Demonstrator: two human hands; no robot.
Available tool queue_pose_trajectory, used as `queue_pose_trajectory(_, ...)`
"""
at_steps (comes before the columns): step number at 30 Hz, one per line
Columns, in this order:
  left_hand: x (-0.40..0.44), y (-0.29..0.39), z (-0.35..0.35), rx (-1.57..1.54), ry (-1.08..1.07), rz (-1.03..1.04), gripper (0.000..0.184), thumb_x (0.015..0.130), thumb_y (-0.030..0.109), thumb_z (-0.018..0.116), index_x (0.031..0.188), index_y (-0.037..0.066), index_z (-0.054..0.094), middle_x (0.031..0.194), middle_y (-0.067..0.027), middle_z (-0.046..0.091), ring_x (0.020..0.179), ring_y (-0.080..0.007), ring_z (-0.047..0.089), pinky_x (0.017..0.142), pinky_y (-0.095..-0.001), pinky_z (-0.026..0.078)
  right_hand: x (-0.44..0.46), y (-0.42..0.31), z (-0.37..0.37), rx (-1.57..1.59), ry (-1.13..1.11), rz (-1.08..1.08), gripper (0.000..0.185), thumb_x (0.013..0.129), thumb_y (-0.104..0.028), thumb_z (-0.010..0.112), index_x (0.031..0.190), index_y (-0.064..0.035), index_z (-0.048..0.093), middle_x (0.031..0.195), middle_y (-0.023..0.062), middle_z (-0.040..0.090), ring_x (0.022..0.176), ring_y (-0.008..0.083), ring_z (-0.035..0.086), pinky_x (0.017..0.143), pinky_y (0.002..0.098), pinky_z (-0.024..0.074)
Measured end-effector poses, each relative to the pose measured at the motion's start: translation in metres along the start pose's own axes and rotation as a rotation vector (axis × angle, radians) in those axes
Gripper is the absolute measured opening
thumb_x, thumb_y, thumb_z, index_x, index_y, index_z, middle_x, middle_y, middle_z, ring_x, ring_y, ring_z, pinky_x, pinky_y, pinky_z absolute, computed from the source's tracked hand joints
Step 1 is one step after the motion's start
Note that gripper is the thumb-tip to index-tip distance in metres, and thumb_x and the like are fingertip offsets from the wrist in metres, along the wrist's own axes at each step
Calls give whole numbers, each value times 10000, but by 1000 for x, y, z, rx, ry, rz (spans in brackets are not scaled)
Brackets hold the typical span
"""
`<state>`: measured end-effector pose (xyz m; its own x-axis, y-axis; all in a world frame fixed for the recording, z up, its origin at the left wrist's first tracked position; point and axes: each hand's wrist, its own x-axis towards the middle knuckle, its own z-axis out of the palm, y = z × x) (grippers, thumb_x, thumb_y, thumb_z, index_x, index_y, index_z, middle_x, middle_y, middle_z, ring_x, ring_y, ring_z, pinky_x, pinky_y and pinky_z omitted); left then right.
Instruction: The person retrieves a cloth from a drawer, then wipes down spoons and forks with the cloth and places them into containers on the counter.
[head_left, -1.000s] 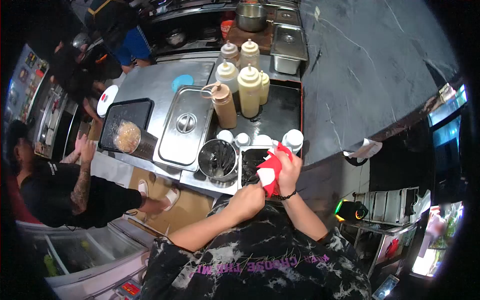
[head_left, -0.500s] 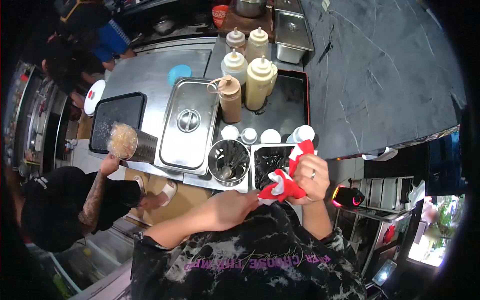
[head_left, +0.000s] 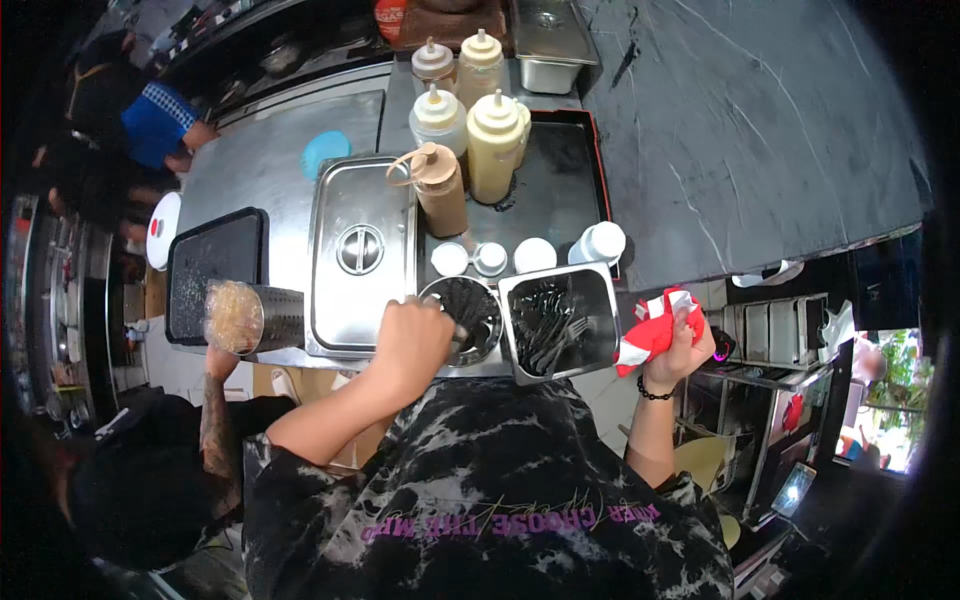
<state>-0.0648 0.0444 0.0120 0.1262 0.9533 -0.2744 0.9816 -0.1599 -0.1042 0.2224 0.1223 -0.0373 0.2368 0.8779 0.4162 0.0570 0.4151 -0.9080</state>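
Note:
My left hand (head_left: 412,340) is at the left rim of a round metal container (head_left: 497,345) with black-handled cutlery inside. Its fingers are closed and bent toward the container; what they grip, if anything, is hidden. In my right hand (head_left: 688,345) is a bunched red and white cloth (head_left: 655,328), held out to the right of the counter. Between my hands sits a rectangular metal pan (head_left: 606,300). Several forks (head_left: 560,340) and other dark-looking cutlery lie in it.
A lidded steel pan (head_left: 335,300) stands to the left. Several squeeze bottles (head_left: 495,155) stand on a black tray (head_left: 560,180) behind. At left, a co-worker's hand (head_left: 220,362) holds a perforated metal cylinder (head_left: 283,315) near a dark tray (head_left: 215,240).
My hands have moved apart. The left let go of the cloth and went to the round container; the right carried the cloth rightward. The view has shifted slightly.

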Motion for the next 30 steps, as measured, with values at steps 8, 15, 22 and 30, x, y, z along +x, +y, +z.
queue_pose_trajectory(8,47,54,-20,-76,129,351,134,697,116,543,757,49,643,940,-107,600,894,-212,559,757,-310,434,3,-17,-31,279,6,357,313,837,-263,517,706,21,540,589,37,502,569,108,468,546,252,362)
queue_pose_trajectory(15,130,121,45,133,-190,434,161,763,100,529,773,92,689,776,-79,672,716,-230,660,562,-334,492,1,-8,-61,938,-43,1017,457,902,-426,373,669,-53,498,516,63,470,553,193,499,599,333,417)
queue_pose_trajectory(22,139,136,73,33,-128,206,200,741,142,542,815,10,673,971,-190,605,845,-290,612,648,-364,501,6,2,-110,802,-17,1007,405,892,-433,404,687,-92,477,533,30,407,553,159,428,613,312,390)
queue_pose_trajectory(30,135,145,83,-17,-195,152,182,736,171,548,774,42,671,864,-147,636,821,-263,625,653,-388,505,28,20,-135,732,-65,1037,403,882,-438,424,706,-80,483,531,21,401,557,149,439,625,309,402)
